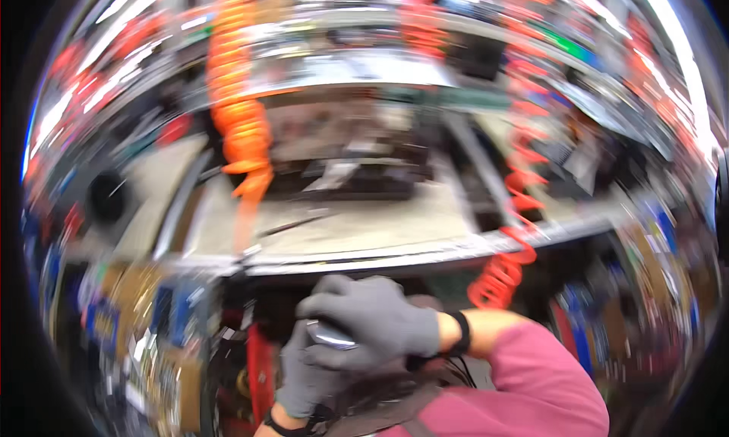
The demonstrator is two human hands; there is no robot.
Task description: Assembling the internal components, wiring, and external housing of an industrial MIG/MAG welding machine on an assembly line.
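Both my hands wear grey gloves and meet close to my body, below the front edge of the workbench (364, 256). My right hand (372, 315) lies over the top, its fingers curled round a small shiny rounded metal object (331, 335). From beneath and to the left, my left hand (307, 376) closes on the same object. Only a gleaming strip of it shows between the gloves, so its kind cannot be made out. Motion blurs most of the picture.
An orange coiled air hose (241, 126) hangs at the left over the bench, and a red coiled hose (524, 171) droops past its right front edge. A dark thin tool (295, 224) lies on the pale benchtop. Blurred cartons (186, 391) stand below left.
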